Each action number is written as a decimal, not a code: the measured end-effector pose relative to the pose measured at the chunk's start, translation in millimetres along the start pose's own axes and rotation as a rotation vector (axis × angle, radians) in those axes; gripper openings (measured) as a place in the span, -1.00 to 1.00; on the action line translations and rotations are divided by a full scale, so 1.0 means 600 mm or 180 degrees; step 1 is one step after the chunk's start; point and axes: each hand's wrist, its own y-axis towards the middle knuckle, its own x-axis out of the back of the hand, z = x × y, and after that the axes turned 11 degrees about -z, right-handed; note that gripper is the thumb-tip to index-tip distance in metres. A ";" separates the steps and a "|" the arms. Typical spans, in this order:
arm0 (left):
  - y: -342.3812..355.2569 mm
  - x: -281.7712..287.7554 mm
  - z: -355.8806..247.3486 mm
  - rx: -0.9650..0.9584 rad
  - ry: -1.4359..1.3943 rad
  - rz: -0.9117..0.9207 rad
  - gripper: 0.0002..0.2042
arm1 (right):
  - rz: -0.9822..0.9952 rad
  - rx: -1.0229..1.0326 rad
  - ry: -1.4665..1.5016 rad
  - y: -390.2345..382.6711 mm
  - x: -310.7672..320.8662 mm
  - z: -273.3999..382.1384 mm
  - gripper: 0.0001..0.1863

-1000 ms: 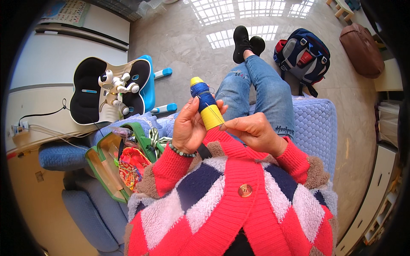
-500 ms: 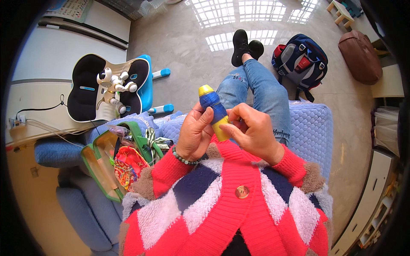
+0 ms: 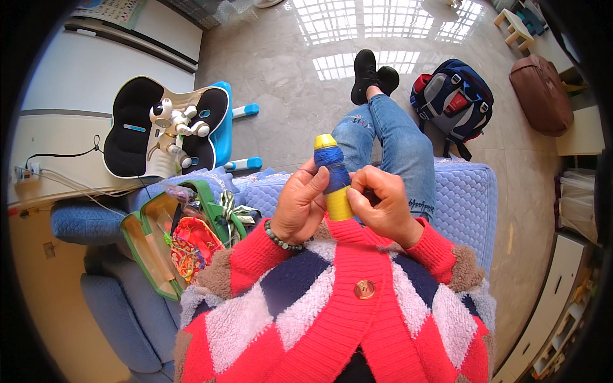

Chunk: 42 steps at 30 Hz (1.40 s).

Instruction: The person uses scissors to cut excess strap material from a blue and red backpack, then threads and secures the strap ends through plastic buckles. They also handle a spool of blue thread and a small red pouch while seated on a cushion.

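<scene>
A spool of blue thread [image 3: 332, 171] on a yellow cone stands slightly tilted in front of my chest. Its narrow yellow tip points away from me and the wider yellow base towards me. My left hand [image 3: 298, 207] is closed around the spool's left side, thumb lying across the blue windings. At the right side of the spool, my right hand [image 3: 385, 205] is pinched, thumb and forefinger together beside the yellow base. What those fingertips hold is too small to make out.
On my left an open green case [image 3: 150, 255] holds a red patterned pouch [image 3: 195, 239]. Beyond it a white toy robot [image 3: 175, 131] lies on a black-and-white seat [image 3: 131, 143]. A dark blue backpack [image 3: 469, 121] and brown bag [image 3: 541, 96] stand ahead on the right.
The spool has turned more upright and moved slightly right and nearer to me. My left hand has moved right with it, while my right hand stays pinched at its side.
</scene>
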 end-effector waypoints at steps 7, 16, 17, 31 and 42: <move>0.004 -0.002 0.001 -0.0041 0.0043 0.0045 -0.62 | -0.0079 -0.0541 0.0118 -0.001 0.000 0.007 -0.85; -0.002 0.000 0.004 0.0104 0.0213 0.0072 -0.57 | -0.0043 -0.0105 -0.0213 -0.001 0.002 0.006 -0.86; -0.002 0.001 0.004 0.0146 0.0185 0.0039 -0.58 | -0.0037 -0.0076 -0.0234 -0.002 0.003 0.006 -0.86; -0.009 -0.006 0.002 -0.0133 0.0428 0.0191 -0.53 | 0.0208 0.0069 -0.0083 0.000 0.017 0.012 -0.86; -0.007 -0.004 0.007 -0.0292 0.0601 0.0066 -0.52 | -0.0021 0.0000 -0.0228 -0.001 0.004 0.011 -0.86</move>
